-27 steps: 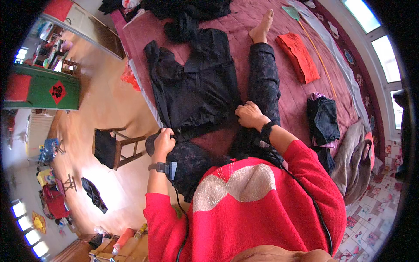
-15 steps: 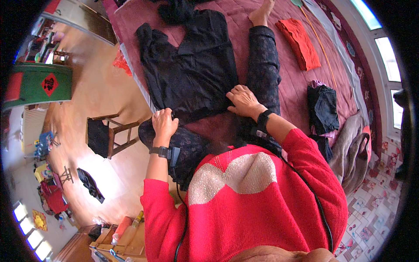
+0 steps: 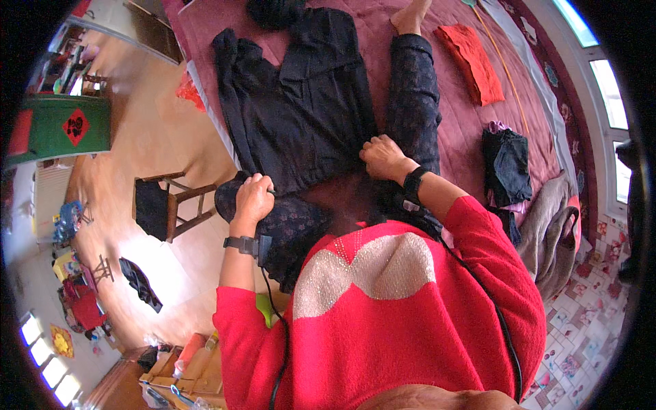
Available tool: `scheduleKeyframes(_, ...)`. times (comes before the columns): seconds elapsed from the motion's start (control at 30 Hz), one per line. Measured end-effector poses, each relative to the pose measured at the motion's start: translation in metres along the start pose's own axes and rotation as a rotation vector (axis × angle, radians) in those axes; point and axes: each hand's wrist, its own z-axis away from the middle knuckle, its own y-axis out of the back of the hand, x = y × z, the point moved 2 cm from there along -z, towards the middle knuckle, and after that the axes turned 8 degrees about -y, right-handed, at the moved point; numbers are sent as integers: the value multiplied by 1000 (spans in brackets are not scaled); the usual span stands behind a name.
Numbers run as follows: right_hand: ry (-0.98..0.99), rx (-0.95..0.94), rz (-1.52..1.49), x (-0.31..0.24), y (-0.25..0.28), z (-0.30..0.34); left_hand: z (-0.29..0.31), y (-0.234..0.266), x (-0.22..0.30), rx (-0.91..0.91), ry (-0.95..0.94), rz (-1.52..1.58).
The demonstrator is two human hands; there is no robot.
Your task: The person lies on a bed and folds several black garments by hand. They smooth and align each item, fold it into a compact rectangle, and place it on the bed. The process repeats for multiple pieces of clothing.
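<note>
A black garment (image 3: 301, 109) lies spread over the dusky-pink quilt (image 3: 465, 147), its two long parts pointing away from me with a gap between them. At its near left corner, my left hand (image 3: 254, 197) is closed on the edge, fingers curled under. My right hand (image 3: 386, 158) grips the near right corner, close beside my outstretched leg in dark patterned trousers (image 3: 413, 102). Between the hands the near edge runs roughly straight. I cannot tell whether the long parts are sleeves or legs.
A folded orange-red cloth (image 3: 471, 65) and a thin orange stick (image 3: 509, 78) lie right of my leg. Nearer are folded dark clothes (image 3: 506, 164) and a grey-brown garment (image 3: 547, 239). A dark bundle (image 3: 275, 10) sits at the far side. Left of the bed stands a wooden chair (image 3: 184, 205).
Both hands have stayed at the near corners, with the right hand's fingers now more tightly curled. The garment's near edge looks slightly straighter, and the dark bundle beyond sits a little farther away.
</note>
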Motion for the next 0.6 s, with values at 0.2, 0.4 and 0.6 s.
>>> scheduleKeyframes(0.2,2,-116,15,0,3,4,3,6,7,-27,4,-41)
scheduleKeyframes(0.4,11,-1,13,-5,-2,-3,-6,-3,4,-124,68,-153)
scheduleKeyframes(0.6,-178,-64,-502,33,36,-12,-11,42,-12,188,144,268)
